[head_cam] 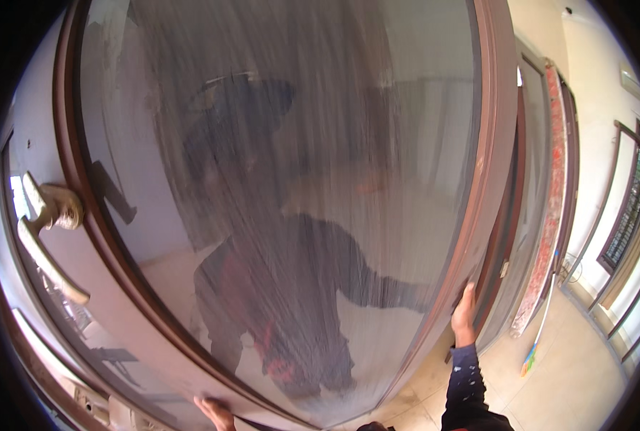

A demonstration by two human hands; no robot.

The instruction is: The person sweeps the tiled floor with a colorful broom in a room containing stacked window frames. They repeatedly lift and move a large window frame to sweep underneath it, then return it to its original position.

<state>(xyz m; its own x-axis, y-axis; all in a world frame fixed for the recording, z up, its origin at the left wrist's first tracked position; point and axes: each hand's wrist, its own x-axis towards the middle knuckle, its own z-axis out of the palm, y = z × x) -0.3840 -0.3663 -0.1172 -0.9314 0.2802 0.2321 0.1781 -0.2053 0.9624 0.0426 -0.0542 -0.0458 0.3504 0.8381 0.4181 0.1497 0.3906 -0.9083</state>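
Observation:
A large glazed door [320, 226] with a brown and greyish frame fills the middle of the view. Its glass is streaked and cloudy, and a person's reflection shows in it. My right hand [464, 315] grips the outer edge of the frame on the right, thumb up along it. At the lower left, my left hand [214, 414] is at the frame's other edge; the bottom of the picture cuts it off, and part of its hold is hidden. A dull metal lever handle [50, 242] sits on the left stile, well above my left hand.
On the right, a long red and whitish strip [554, 178] stands upright near more brown-framed panels. A broom [530, 358] with coloured bristles leans there on the tiled floor [573, 377]. Metal railings [611, 293] and a barred window [627, 210] lie farther right.

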